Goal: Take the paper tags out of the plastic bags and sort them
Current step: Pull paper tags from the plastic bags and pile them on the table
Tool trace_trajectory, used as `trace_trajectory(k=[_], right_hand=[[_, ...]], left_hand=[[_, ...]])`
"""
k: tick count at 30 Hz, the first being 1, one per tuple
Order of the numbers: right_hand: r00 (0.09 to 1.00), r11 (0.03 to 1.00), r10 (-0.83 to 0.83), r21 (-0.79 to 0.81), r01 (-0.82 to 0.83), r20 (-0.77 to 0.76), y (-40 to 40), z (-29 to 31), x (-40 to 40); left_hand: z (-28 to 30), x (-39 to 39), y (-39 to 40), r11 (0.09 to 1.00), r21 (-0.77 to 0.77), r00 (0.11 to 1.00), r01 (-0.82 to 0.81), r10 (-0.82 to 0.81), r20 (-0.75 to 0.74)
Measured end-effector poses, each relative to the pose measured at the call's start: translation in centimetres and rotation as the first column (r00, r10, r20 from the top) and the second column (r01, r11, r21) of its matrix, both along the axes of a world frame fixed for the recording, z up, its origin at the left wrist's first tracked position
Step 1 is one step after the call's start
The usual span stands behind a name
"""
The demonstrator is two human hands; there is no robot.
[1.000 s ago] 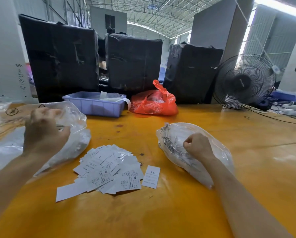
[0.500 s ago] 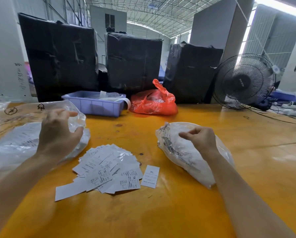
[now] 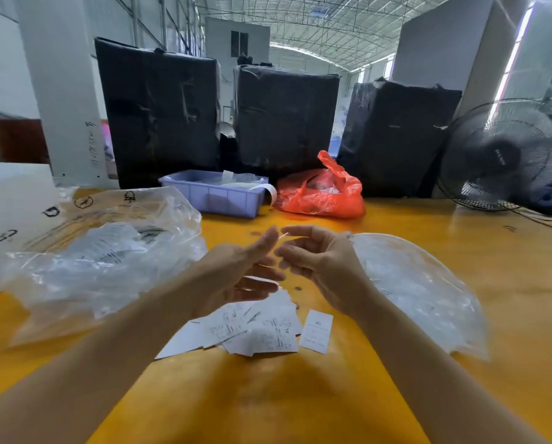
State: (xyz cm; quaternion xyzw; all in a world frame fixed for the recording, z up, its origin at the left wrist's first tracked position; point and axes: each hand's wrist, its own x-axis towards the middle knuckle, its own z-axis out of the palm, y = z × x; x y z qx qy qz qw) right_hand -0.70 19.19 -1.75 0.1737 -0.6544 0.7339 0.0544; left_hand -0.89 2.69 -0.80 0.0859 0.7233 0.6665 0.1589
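Orange, glossy tabletop (image 3: 300, 411) carries the whole work area. Both bare hands are raised over its middle, close together but not clearly touching. The left hand (image 3: 236, 270) is palm-up with fingers extended and relaxed, holding nothing. The right hand (image 3: 316, 267) has its fingers loosely curled, with thumb and forefinger drawn toward each other near the left fingertips — whether anything is pinched between them cannot be told.

Below the hands lies a loose heap of white printed paper tags (image 3: 255, 328), several marked XL; one single white XL tag (image 3: 316, 331) lies flat just right of the heap. A crumpled clear plastic bag with tags inside (image 3: 108, 257) rests on the table to the left; a second clear plastic bag (image 3: 422, 290), bulging, lies to the right behind the right wrist.

At the far edge: a lilac plastic tray (image 3: 214, 195), a red plastic bag (image 3: 319, 193) beside it, three black wrapped bales (image 3: 284, 116) behind, and a black fan (image 3: 505, 155) at right
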Motion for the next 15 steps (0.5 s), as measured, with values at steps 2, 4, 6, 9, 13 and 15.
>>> trace_trajectory(k=[2,4,6,9,13,15], right_hand=[[0.999,1.000,0.004,0.015,-0.004,-0.034,-0.7,-0.5,0.0],[0.998,0.998,-0.027,0.047,0.029,-0.056,-0.9,-0.8,0.0],[0.998,0.994,-0.048,0.092,0.052,-0.052,-0.8,-1.1,-0.1],[1.000,0.991,-0.017,0.130,0.014,0.017,-0.6,-1.1,0.0],[0.993,0.977,0.020,0.208,-0.044,0.118,-0.9,-0.8,0.3],[0.993,0.972,-0.002,0.235,-0.026,0.120,-1.0,-0.8,0.4]], left_hand=[[-0.3,0.3,-0.1,0.999,0.039,1.000,0.017,-0.016,-0.025],[-0.7,0.1,-0.3,0.984,0.141,0.992,-0.111,0.119,-0.050],[-1.1,-0.3,-0.5,0.952,0.207,0.970,-0.225,0.238,-0.041],[-1.3,-0.6,-0.6,0.941,0.198,0.952,-0.274,0.294,-0.080],[-1.4,-0.5,-0.8,0.957,0.057,0.918,-0.283,0.288,-0.272],[-1.5,-0.4,-0.9,0.965,0.031,0.909,-0.259,0.255,-0.329]])
